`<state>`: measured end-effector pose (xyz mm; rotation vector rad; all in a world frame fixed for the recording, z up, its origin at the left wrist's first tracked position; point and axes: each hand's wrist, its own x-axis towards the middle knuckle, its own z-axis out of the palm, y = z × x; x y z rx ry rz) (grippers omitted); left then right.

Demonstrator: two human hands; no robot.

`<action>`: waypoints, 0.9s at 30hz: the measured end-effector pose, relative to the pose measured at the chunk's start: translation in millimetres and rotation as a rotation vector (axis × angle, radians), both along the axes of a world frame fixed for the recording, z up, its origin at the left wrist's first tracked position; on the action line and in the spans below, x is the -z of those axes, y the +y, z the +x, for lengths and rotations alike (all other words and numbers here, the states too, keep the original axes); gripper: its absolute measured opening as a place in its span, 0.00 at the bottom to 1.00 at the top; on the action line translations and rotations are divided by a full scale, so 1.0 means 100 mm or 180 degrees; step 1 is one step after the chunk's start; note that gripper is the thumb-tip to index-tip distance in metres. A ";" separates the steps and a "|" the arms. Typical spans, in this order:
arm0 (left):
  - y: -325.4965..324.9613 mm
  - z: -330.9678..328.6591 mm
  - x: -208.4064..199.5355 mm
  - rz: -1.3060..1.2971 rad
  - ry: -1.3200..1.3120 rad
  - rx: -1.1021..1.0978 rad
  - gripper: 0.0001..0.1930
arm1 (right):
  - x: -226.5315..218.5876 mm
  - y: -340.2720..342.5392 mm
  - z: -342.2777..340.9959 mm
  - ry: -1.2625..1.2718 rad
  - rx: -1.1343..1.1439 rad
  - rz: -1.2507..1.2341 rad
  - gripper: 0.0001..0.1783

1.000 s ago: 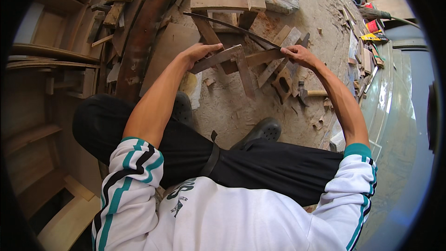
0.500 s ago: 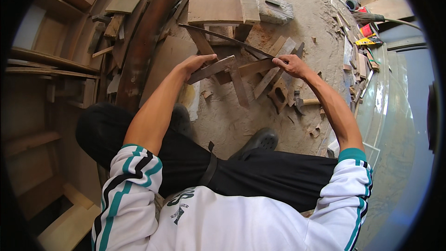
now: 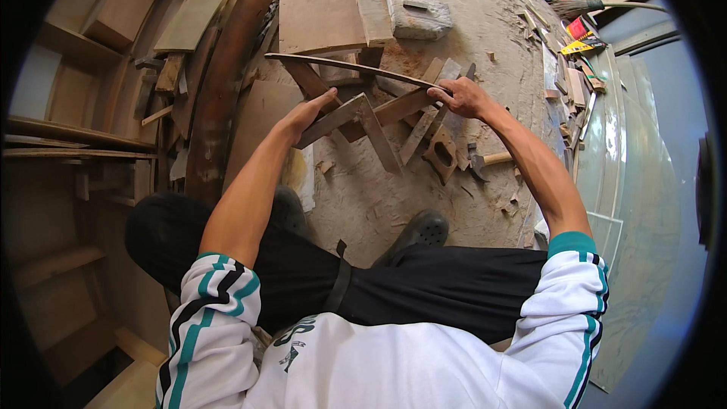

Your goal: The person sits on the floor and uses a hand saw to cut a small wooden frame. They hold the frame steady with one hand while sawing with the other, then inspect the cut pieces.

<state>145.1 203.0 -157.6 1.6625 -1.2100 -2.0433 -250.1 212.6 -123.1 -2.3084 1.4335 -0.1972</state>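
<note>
My left hand is closed on one arm of an L-shaped wooden piece, its other arm slanting down to the right. My right hand pinches the right end of a long, thin dark strip. That strip crosses above the L-shaped piece to the near edge of a low wooden bench. Below my right hand lie a handsaw's wooden handle and a hammer on the floor. Several wood offcuts lie crossed between my hands and these tools.
A block of wood lies along the bench's right edge, near a pale stone block. Wooden shelving and leaning boards line the left. At right are scraps, a broom and glass panes.
The strip's left end now sits a little lower and further left against the bench, and the strip lies flatter. The whole view has shifted slightly. Both hands keep their holds.
</note>
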 end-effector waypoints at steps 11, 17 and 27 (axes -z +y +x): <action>-0.07 -0.20 -0.25 -0.0579 0.0098 -0.0175 0.34 | -0.18 -0.01 -0.15 -0.0032 0.0067 -0.0044 0.32; -0.22 -0.20 -0.38 -0.0587 -0.0411 0.0040 0.44 | -0.30 0.07 -0.11 0.0039 0.0281 0.0066 0.35; -0.21 -0.32 -0.64 -0.0716 -0.0678 0.0122 0.50 | -0.17 0.06 -0.26 -0.0181 0.0375 0.0109 0.35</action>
